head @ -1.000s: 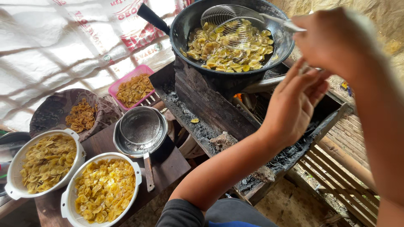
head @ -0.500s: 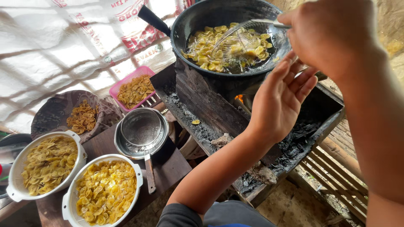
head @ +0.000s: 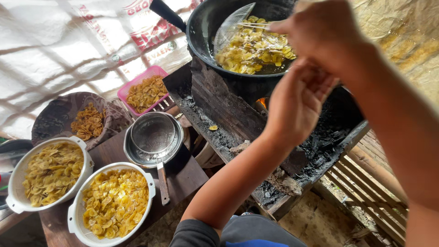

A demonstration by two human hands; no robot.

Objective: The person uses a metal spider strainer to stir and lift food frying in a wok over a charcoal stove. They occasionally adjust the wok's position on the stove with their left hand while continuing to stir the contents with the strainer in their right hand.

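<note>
Charred stove edge [head: 215, 114], both hands [head: 297, 98] crowding black wok [head: 206, 32].

black wok [head: 206, 27] sits on a charred wooden stove, holding yellow chips [head: 256, 50] in dark oil; a wire skimmer [head: 232, 26] with a thin metal handle tilts steeply at the wok's left inner side, its mesh resting against the chips, handle running right

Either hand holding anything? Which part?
Right hand grips the round wire-mesh skimmer by its thin metal handle end. Left hand holds nothing visible.
</note>
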